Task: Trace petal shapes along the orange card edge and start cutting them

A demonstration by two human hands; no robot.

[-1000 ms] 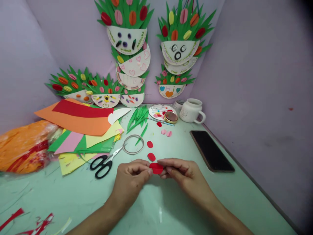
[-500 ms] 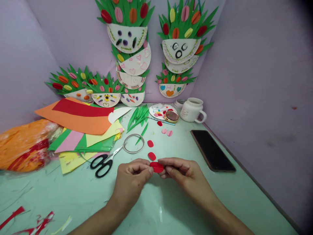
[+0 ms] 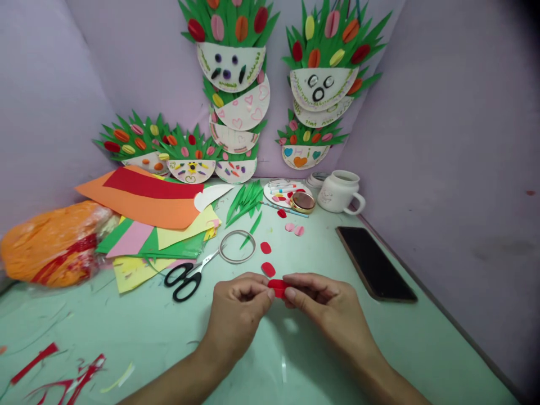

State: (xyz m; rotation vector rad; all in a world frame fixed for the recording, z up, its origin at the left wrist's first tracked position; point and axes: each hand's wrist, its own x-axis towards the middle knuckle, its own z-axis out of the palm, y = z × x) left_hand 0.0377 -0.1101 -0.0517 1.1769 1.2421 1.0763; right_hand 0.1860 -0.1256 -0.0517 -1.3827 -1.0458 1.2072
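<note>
Between my fingertips is a small folded red paper piece (image 3: 278, 288). My left hand (image 3: 241, 309) pinches its left end, and my right hand (image 3: 327, 301) pinches the right end. Just beyond my fingers lie two loose red paper ovals, one (image 3: 268, 269) close to the left fingertips and the other (image 3: 265, 247) a little farther back. Black-handled scissors (image 3: 188, 280) rest left of my left hand, their blades near a roll of clear tape (image 3: 237, 246). Two pink paper pieces (image 3: 299, 230) lie farther back.
A phone (image 3: 375, 264) lies on the right, with a white mug (image 3: 340, 192) behind it. Coloured paper sheets (image 3: 147, 202) and an orange bundle in plastic (image 3: 50, 242) occupy the left. Paper-plate flower crafts (image 3: 232, 64) hang at the back. Red scraps (image 3: 36, 363) lie front left.
The right thumb has moved onto the red piece, which now looks more folded. The whole view has shifted slightly, so things appear farther right.
</note>
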